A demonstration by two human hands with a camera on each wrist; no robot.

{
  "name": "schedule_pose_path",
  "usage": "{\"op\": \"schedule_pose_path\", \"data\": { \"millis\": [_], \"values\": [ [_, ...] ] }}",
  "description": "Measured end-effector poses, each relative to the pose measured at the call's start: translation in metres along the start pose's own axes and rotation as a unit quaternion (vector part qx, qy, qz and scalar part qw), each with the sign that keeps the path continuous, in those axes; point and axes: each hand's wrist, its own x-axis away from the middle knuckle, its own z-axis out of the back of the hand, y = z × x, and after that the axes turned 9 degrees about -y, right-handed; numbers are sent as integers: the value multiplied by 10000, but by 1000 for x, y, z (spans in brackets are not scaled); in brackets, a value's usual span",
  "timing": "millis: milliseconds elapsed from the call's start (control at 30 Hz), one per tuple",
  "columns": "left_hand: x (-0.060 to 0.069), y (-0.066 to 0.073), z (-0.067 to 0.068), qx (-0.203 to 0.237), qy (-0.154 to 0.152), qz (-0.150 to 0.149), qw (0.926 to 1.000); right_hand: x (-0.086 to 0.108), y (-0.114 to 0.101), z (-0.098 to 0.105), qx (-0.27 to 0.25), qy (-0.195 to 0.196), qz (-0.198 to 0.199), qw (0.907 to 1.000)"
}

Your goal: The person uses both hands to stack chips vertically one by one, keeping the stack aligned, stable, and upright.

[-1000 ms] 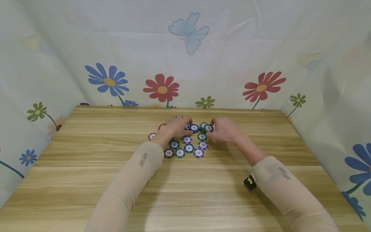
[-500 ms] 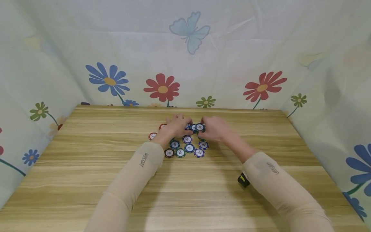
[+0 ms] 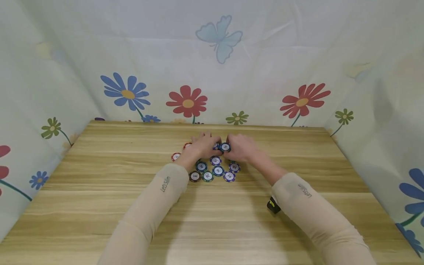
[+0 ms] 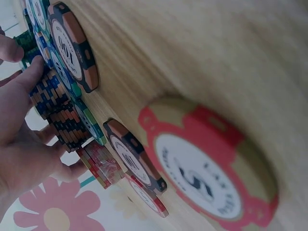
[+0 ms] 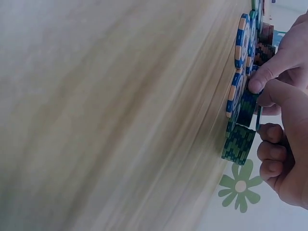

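Observation:
My right hand (image 3: 243, 148) pinches a dark blue poker chip (image 3: 225, 147) between thumb and finger. It holds the chip over a dark blue-green stack (image 5: 248, 107), close to my left fingertips. My left hand (image 3: 202, 145) grips around the back row of stacks, thumb in front and fingers behind. In the left wrist view, that thumb lies by a blue stack (image 4: 49, 91), with a black-and-brown stack (image 4: 70, 126) and a red stack (image 4: 102, 163) beside it. A green stack (image 5: 238, 144) stands at the row's right end, partly under my right hand.
Several loose chips lie flat before the stacks, among them a brown 100 chip (image 3: 195, 176), a purple 10 chip (image 3: 229, 176) and a red 5 chip (image 4: 197, 168). The wooden table (image 3: 212, 228) ends at a flower-printed curtain (image 3: 149, 55).
My right hand has moved left with the pinched chip, from over the green stack to the dark blue-green stack near my left fingertips. My left hand has stayed at the row.

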Motion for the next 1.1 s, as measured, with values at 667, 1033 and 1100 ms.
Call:
{"op": "schedule_pose_path", "data": {
  "millis": [667,1033,1100],
  "values": [
    [0,0,0,26,17,13,10000,-1,3,1,-164,-172,88,9997],
    [0,2,-1,-68,30,59,10000,-1,5,1,-335,-220,60,9992],
    [-1,2,-1,-66,29,51,10000,0,5,1,-361,-196,51,9991]
  ]
}}
